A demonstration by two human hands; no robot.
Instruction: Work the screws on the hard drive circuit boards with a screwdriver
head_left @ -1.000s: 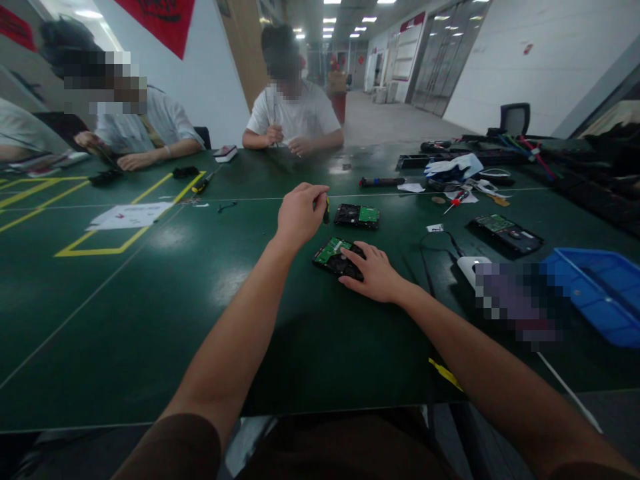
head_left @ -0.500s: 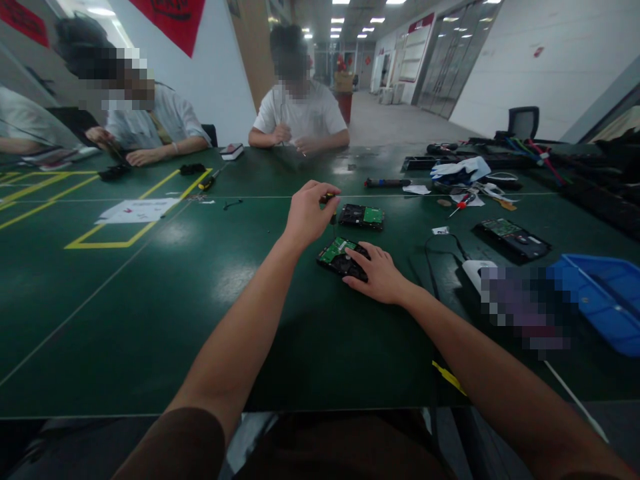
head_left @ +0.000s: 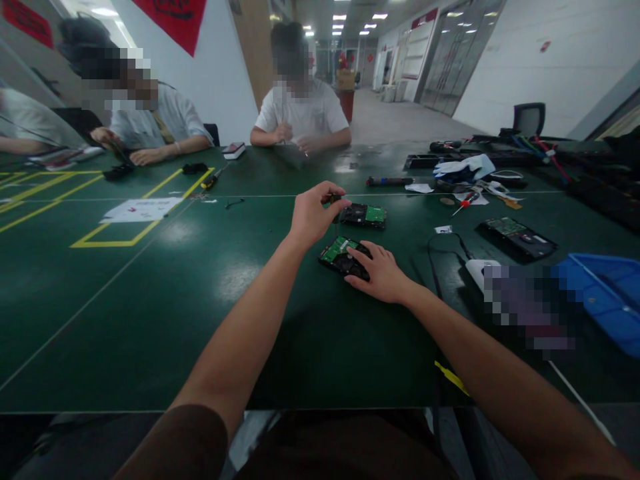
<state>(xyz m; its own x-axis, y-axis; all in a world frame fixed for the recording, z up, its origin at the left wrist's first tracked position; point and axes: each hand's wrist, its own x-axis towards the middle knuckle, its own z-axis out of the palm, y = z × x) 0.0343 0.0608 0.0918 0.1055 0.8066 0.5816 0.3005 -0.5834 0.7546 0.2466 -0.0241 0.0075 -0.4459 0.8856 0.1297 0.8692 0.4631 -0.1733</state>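
My left hand (head_left: 318,213) is closed on the handle of a small screwdriver (head_left: 336,227), whose thin shaft points down to the far edge of the nearer hard drive. This hard drive (head_left: 336,251) lies on the green table with its green circuit board up. Across its right part rests my right hand (head_left: 383,272), pressing it down with the fingers spread. Just beyond, a second hard drive (head_left: 367,215) lies flat, partly behind my left fingertips.
Right of my hands lie a third drive (head_left: 517,239), a white device (head_left: 481,273) with a cable and a blue tray (head_left: 605,293). Gloves (head_left: 465,168) and tools lie farther back. Two people (head_left: 303,113) (head_left: 160,120) sit opposite, another at far left.
My left fingers have turned a little around the screwdriver handle. My right hand stays on the drive. The whole view has shifted slightly.
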